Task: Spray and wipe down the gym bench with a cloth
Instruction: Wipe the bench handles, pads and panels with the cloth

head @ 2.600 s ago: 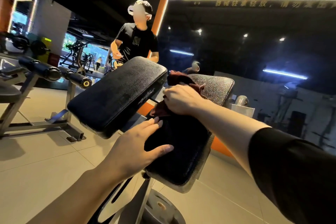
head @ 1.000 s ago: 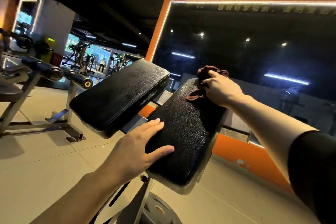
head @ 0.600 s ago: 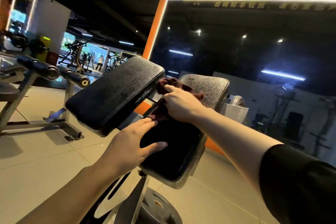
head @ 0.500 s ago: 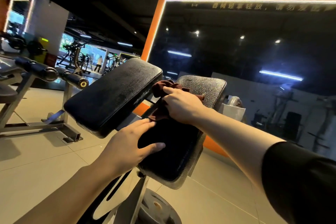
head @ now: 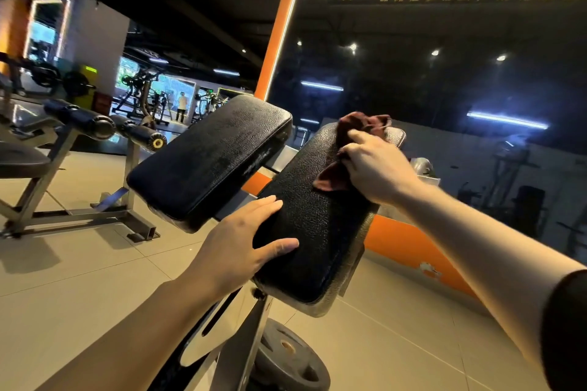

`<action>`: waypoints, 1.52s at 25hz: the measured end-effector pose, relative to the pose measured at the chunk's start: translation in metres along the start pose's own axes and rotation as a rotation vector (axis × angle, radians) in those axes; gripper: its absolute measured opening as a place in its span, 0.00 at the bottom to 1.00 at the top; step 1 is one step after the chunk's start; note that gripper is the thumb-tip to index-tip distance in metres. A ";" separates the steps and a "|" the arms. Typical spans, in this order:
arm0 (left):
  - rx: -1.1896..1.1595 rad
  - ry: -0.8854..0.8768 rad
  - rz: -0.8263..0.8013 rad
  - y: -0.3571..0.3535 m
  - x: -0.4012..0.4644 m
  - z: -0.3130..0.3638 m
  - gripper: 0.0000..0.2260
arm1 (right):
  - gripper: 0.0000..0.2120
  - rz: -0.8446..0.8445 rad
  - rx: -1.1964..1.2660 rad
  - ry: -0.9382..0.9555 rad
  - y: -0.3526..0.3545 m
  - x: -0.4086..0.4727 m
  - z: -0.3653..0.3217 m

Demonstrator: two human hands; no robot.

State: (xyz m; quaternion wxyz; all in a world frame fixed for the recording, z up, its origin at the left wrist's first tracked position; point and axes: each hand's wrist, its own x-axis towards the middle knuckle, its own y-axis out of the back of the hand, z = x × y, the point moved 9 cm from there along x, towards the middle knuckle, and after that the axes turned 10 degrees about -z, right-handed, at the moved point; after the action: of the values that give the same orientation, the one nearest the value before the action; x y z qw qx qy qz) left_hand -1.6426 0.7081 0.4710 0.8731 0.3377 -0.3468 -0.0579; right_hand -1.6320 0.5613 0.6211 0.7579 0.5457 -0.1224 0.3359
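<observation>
The bench has two black textured pads side by side, tilted up away from me: the left pad [head: 209, 155] and the right pad [head: 314, 225]. My right hand [head: 374, 168] grips a dark red cloth [head: 349, 143] and presses it on the upper part of the right pad, near its far end. My left hand [head: 241, 247] rests on the near left edge of the right pad, fingers straight along the side and thumb lying on top. No spray bottle is in view.
A weight plate [head: 286, 355] lies on the tiled floor under the bench's metal post [head: 235, 355]. Another bench with roller pads [head: 95, 127] stands at left. A large orange-framed mirror [head: 444, 73] lines the wall behind. More gym machines stand far back left.
My right hand slid the cloth from the middle of the right pad up toward its far end. My left hand stayed on the pad's near edge.
</observation>
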 end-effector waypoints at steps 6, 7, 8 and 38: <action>0.013 0.059 0.038 0.010 -0.004 0.003 0.40 | 0.15 -0.198 0.071 0.410 -0.023 -0.040 -0.109; 0.042 0.072 0.045 0.012 -0.004 0.003 0.39 | 0.15 -0.198 0.039 0.396 -0.016 -0.041 -0.098; 0.059 0.078 0.045 0.013 -0.003 0.003 0.39 | 0.16 -0.174 -0.012 0.361 -0.009 -0.039 -0.081; 0.010 0.335 0.106 0.024 -0.065 0.032 0.33 | 0.15 -0.005 0.157 0.289 0.015 -0.078 -0.043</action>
State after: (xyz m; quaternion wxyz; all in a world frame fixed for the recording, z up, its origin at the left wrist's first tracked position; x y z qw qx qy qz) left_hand -1.7157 0.7304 0.4661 0.9187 0.3283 -0.2142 0.0470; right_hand -1.7072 0.5736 0.5730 0.7235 0.5497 0.0159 0.4173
